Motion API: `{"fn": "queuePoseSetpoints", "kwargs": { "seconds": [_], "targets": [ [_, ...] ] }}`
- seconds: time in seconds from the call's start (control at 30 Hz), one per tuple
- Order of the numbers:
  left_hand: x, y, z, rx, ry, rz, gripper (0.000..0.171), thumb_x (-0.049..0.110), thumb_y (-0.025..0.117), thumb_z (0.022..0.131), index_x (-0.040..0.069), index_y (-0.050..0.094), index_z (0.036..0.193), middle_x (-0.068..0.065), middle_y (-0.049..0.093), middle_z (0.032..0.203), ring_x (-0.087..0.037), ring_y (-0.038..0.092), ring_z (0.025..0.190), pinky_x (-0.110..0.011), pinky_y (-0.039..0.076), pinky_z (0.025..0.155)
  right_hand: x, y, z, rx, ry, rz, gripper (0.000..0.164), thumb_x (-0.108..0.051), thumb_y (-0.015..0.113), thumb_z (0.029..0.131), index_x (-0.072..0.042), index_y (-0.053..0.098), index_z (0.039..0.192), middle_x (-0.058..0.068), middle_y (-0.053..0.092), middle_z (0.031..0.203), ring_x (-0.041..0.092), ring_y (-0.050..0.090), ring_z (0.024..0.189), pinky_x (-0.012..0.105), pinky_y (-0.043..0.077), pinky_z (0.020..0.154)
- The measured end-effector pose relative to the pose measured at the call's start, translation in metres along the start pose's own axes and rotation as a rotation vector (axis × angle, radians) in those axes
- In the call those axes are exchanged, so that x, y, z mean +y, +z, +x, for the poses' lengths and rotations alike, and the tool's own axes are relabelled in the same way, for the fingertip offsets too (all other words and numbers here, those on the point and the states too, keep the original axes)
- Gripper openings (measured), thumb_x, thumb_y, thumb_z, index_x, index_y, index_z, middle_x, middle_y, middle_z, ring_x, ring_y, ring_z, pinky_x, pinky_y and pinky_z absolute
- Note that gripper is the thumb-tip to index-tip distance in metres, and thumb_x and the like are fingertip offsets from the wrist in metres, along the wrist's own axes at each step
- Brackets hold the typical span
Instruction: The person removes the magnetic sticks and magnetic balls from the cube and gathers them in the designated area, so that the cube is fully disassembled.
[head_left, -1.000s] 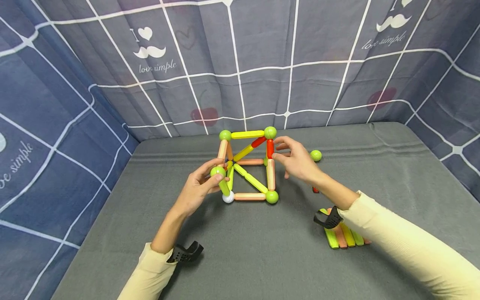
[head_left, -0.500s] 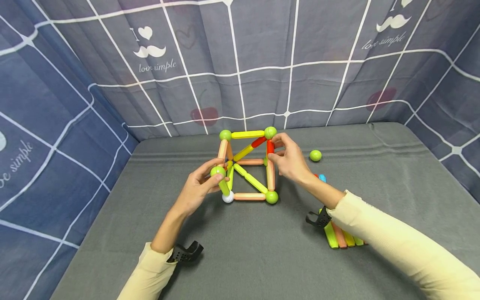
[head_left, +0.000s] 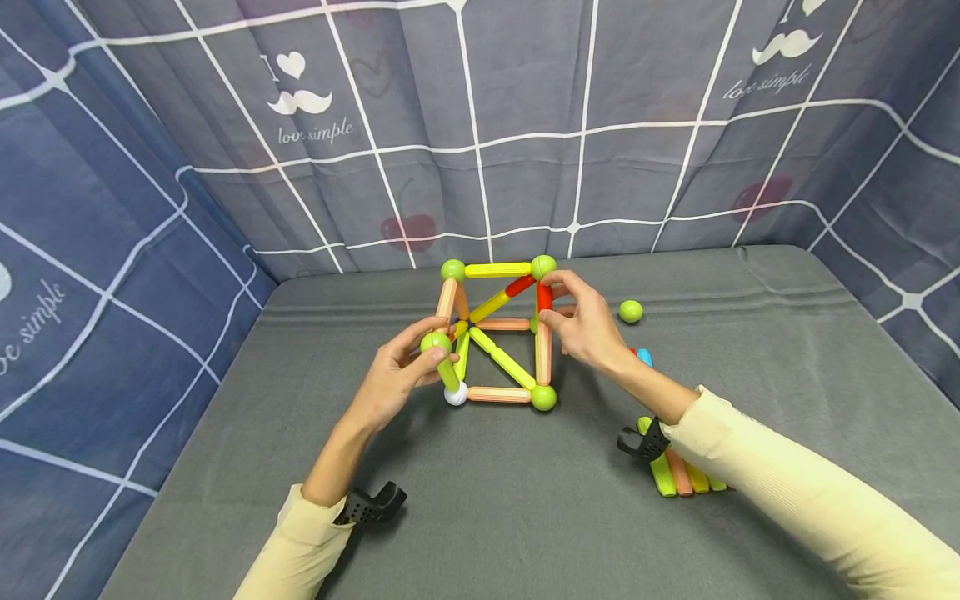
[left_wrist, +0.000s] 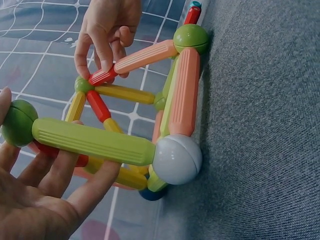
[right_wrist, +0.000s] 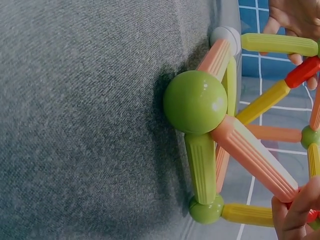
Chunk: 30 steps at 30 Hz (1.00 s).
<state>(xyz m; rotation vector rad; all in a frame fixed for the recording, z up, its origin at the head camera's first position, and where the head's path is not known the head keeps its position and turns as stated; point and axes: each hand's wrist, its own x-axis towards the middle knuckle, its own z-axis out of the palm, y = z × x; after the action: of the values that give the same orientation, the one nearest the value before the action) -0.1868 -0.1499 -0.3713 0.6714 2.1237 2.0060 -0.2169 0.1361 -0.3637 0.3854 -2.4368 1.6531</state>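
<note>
Left hand [head_left: 390,375] holds a raised green ball [head_left: 435,342] atop a lime rod [head_left: 449,376]; right hand [head_left: 588,323] pinches a red rod [head_left: 545,296]. Rod-and-ball frame [head_left: 499,394], on the grey mat [head_left: 487,517] between them, seems light, its rods stiff and smooth, its joints liable to part, best gripped beside the balls. Red rod's long axis slants upward, in line with a salmon rod [head_left: 544,358], toward the far upper ball [head_left: 543,267].

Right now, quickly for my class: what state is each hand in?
Left hand: holding a green ball.
Right hand: pinching a red rod.
</note>
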Motion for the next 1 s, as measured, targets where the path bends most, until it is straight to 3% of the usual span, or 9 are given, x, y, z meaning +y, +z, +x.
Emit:
{"fn": "queuePoseSetpoints", "kwargs": {
  "seconds": [0.4,0.5,0.73,0.9,1.0],
  "targets": [
    [0.001,0.000,0.000,-0.004,-0.002,0.002,0.046,0.007,0.058,0.100,-0.001,0.044,0.144,-0.027,0.046,0.141,-0.028,0.065,0.108,-0.043,0.055,0.087,0.003,-0.003,0.000,-0.034,-0.021,0.023,0.045,0.007,0.064,0.091,-0.009,0.056,0.132,0.017,0.058,0.115,0.032,0.064,0.063,0.047,0.055,0.046],
    [0.001,0.000,0.000,-0.008,0.000,-0.003,0.046,0.007,0.058,0.100,-0.001,0.045,0.143,-0.029,0.045,0.141,-0.030,0.064,0.109,-0.043,0.055,0.087,0.003,-0.004,0.002,-0.051,-0.022,0.020,0.048,0.007,0.063,0.091,-0.009,0.055,0.135,0.017,0.058,0.116,0.033,0.064,0.060,0.044,0.055,0.046],
    [0.002,0.000,0.000,-0.005,-0.003,0.001,0.045,0.007,0.058,0.100,0.002,0.046,0.143,-0.019,0.049,0.142,-0.028,0.065,0.109,-0.043,0.055,0.087,-0.002,-0.005,0.002,-0.054,0.016,0.009,0.047,0.004,0.064,0.091,-0.009,0.056,0.135,0.015,0.059,0.113,0.028,0.065,0.065,0.040,0.056,0.047],
    [0.001,0.000,0.000,-0.002,-0.005,-0.002,0.046,0.007,0.058,0.100,0.001,0.046,0.144,-0.022,0.048,0.142,-0.036,0.062,0.111,-0.043,0.055,0.087,-0.004,-0.006,0.002,-0.045,0.021,0.005,0.047,0.001,0.067,0.091,-0.007,0.056,0.136,0.015,0.060,0.110,0.022,0.066,0.067,0.045,0.056,0.050],
    [0.001,0.000,0.000,-0.002,-0.007,-0.008,0.046,0.007,0.058,0.100,0.000,0.045,0.144,-0.026,0.046,0.142,-0.040,0.061,0.112,-0.044,0.055,0.088,-0.007,-0.007,0.004,-0.029,0.000,0.023,0.046,0.003,0.066,0.090,-0.005,0.056,0.135,0.016,0.059,0.108,0.017,0.064,0.061,0.041,0.056,0.049]
  ]
}}
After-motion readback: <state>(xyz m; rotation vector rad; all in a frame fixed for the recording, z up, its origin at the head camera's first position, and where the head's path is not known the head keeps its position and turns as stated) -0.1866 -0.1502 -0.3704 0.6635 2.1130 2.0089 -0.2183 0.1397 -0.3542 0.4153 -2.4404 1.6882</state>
